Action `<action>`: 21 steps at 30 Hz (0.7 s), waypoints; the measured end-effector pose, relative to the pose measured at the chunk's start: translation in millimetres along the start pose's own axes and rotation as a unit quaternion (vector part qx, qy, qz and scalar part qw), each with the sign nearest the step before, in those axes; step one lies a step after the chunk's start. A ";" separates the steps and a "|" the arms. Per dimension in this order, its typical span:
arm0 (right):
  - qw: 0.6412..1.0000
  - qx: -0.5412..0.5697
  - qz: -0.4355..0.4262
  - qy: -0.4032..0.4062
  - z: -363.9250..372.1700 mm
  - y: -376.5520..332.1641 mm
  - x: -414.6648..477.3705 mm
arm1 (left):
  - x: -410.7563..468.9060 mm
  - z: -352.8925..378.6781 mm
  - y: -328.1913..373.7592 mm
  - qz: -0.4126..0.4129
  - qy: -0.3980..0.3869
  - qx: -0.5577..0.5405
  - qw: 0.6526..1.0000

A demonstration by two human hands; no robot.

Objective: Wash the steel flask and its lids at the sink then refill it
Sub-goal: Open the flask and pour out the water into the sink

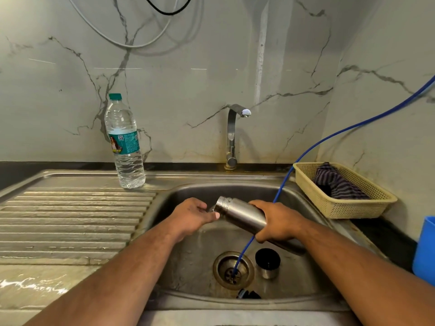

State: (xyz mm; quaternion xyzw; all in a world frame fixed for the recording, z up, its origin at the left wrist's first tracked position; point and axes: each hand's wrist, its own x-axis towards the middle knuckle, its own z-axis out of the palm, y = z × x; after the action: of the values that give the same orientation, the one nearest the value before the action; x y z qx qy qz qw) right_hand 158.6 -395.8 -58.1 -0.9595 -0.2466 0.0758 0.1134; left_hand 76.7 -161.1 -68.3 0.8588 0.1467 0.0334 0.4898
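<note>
Over the steel sink (179,274), my right hand (276,222) grips the body of the steel flask (240,214), tilted with its open mouth pointing left and slightly up. My left hand (193,216) is cupped right at the flask's mouth, fingers relaxed, and holds nothing. A steel cup lid (267,263) with a dark inside stands on the sink floor right of the drain (233,270). A small dark lid (247,294) lies at the sink's near edge, partly hidden.
A tap (234,135) rises behind the sink, with no water running. A blue hose (313,151) runs from the right into the drain. A plastic water bottle (124,142) stands back left beside the ribbed drainboard (70,222). A cream basket (341,203) with cloth and a blue container (424,248) are at right.
</note>
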 end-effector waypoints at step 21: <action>0.999 -0.048 0.011 0.020 -6.5 17.5 5.2 | 12.5 -5.5 -9.6 0.004 0.047 0.047 0.998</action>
State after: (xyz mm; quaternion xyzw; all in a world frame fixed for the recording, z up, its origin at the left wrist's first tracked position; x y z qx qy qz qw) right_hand 172.4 -409.3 -56.8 -0.9678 -0.2370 0.0461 0.0718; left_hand 85.4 -148.4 -74.7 0.8788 0.1676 0.0690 0.4414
